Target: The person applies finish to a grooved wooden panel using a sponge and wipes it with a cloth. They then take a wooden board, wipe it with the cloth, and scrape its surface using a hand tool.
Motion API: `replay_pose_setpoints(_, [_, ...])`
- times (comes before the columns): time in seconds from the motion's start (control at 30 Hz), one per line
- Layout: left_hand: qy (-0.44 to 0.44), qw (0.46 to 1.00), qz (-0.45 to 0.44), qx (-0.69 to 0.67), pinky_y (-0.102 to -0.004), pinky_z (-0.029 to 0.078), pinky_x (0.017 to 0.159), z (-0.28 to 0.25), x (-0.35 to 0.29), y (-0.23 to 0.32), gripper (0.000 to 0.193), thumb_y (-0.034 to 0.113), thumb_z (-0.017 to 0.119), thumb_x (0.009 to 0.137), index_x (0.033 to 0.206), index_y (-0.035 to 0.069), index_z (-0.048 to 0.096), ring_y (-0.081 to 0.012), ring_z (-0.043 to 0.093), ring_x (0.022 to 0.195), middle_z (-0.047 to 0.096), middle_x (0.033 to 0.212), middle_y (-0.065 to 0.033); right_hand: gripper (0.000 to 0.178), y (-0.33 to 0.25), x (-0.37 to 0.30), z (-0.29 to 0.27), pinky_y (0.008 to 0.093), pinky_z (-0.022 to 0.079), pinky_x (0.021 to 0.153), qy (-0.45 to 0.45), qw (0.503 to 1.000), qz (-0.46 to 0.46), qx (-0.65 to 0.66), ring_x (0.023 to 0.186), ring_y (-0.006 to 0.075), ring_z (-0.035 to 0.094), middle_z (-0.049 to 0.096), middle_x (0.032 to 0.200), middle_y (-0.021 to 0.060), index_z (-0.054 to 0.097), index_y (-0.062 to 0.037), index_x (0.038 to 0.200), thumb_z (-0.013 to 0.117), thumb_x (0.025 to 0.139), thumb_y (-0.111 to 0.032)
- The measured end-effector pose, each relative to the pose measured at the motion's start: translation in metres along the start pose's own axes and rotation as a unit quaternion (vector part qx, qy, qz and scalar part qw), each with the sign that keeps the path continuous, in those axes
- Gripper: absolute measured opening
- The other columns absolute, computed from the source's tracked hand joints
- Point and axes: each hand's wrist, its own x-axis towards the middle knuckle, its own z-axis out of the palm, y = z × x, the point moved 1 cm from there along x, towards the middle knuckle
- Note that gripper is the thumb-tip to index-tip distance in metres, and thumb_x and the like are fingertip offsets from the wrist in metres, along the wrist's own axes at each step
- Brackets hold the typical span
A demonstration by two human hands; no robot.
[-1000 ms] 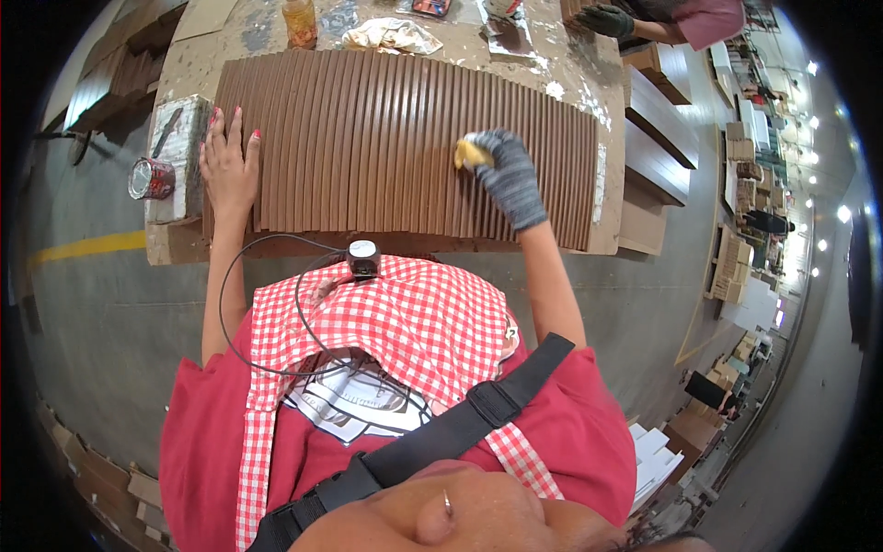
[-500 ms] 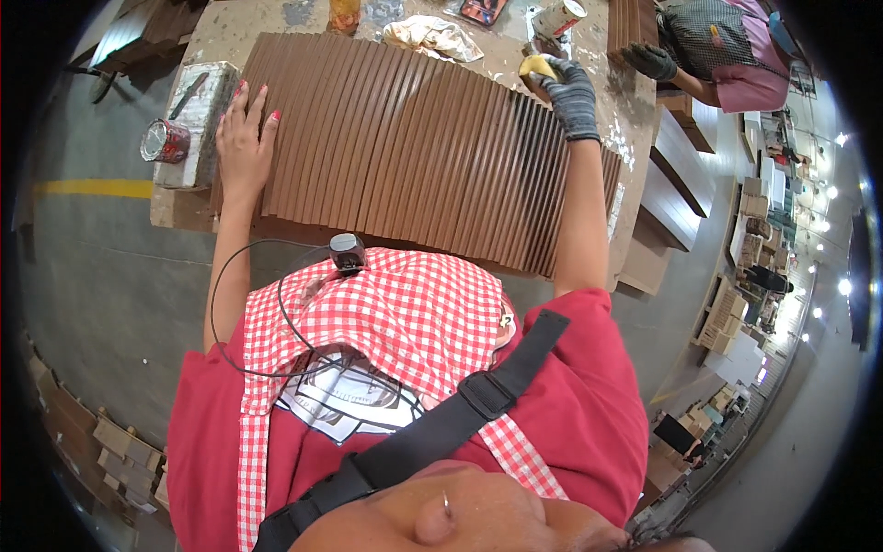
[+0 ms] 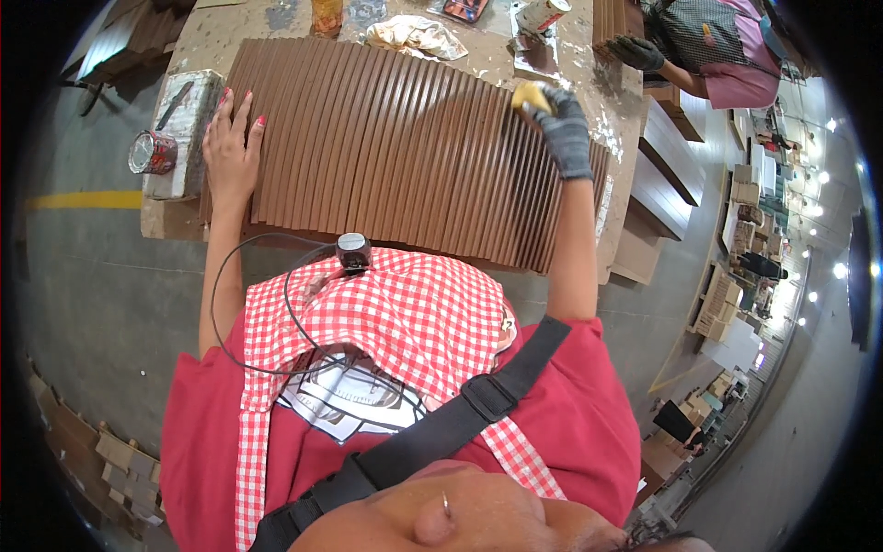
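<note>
A wide row of brown wooden strips (image 3: pixel 368 138) lies side by side on the worktable in front of me. My left hand (image 3: pixel 232 152), bare, rests flat on the strips at the left end, fingers spread. In a grey striped glove, my right hand (image 3: pixel 561 129) grips a yellowish sponge (image 3: pixel 531 97) over the far right part of the row. Toward the right the strips look darker and shinier. Whether the sponge touches the wood I cannot tell.
Left of the row, a paint-smeared white block (image 3: pixel 189 120) carries a dark flat tool and a red-stained can (image 3: pixel 153 153). Along the table's (image 3: pixel 618 101) far side are a crumpled cloth (image 3: pixel 416 37), an amber jar (image 3: pixel 326 17) and a white can (image 3: pixel 543 15). A gloved co-worker (image 3: pixel 708 55) stands far right.
My right hand has come nearer to me with the sponge, from the row's far edge onto the right part of the strips. My left hand stays on the left end.
</note>
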Motion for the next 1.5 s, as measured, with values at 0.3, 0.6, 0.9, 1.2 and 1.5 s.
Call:
replay_pose_setpoints(0.3, [-0.007, 1.0, 0.004, -0.016, -0.0459, 0.02, 0.11, 0.012, 0.004, 0.01, 0.048, 0.043, 0.039, 0.096, 0.137, 0.02, 0.044, -0.0256, 0.03, 0.135, 0.033, 0.147, -0.0056, 0.041, -0.014, -0.055, -0.002, 0.0324, 0.054, 0.083, -0.101, 0.975, 0.162, -0.117, 0.09, 0.02, 0.063, 0.065, 0.101, 0.0149, 0.06, -0.0038, 0.112, 0.075, 0.075, -0.012])
replay_pose_setpoints(0.6, [0.001, 1.0, -0.013, -0.005, -0.0457, 0.021, 0.11, -0.004, -0.002, 0.001, 0.047, 0.041, 0.04, 0.096, 0.137, 0.019, 0.044, -0.0266, 0.031, 0.135, 0.033, 0.147, -0.0052, 0.035, -0.027, -0.05, 0.002, 0.0344, 0.049, 0.087, -0.15, 0.975, 0.013, -0.161, 0.094, 0.0225, 0.061, 0.063, 0.1, 0.0127, 0.065, -0.0033, 0.104, 0.076, 0.074, -0.017])
replay_pose_setpoints(0.9, [0.012, 1.0, -0.011, 0.019, -0.0448, 0.021, 0.11, -0.004, -0.012, -0.008, 0.045, 0.039, 0.041, 0.096, 0.137, 0.019, 0.045, -0.0264, 0.031, 0.135, 0.035, 0.146, -0.0073, 0.025, 0.018, 0.014, 0.032, 0.0386, 0.049, 0.084, 0.041, 0.965, -0.108, -0.236, 0.089, 0.0301, 0.062, 0.065, 0.096, 0.0154, 0.067, -0.0061, 0.101, 0.07, 0.077, -0.014])
replay_pose_setpoints(1.2, [0.012, 1.0, 0.006, 0.005, -0.0457, 0.021, 0.11, 0.009, -0.007, -0.01, 0.046, 0.04, 0.041, 0.096, 0.136, 0.018, 0.046, -0.0285, 0.032, 0.133, 0.035, 0.146, -0.0077, 0.042, -0.017, 0.057, 0.079, 0.032, 0.052, 0.086, 0.012, 0.989, -0.138, -0.057, 0.093, 0.023, 0.064, 0.066, 0.104, 0.0135, 0.063, -0.006, 0.111, 0.077, 0.074, -0.022])
replay_pose_setpoints(1.5, [0.025, 1.0, 0.007, -0.007, -0.0449, 0.022, 0.11, 0.005, -0.003, -0.003, 0.045, 0.037, 0.043, 0.095, 0.136, 0.018, 0.046, -0.0275, 0.033, 0.133, 0.036, 0.145, -0.0083, 0.035, -0.081, 0.044, 0.157, 0.0376, 0.051, 0.081, -0.007, 0.966, -0.204, -0.161, 0.083, 0.0273, 0.063, 0.065, 0.089, 0.0155, 0.068, -0.0053, 0.102, 0.073, 0.078, -0.03])
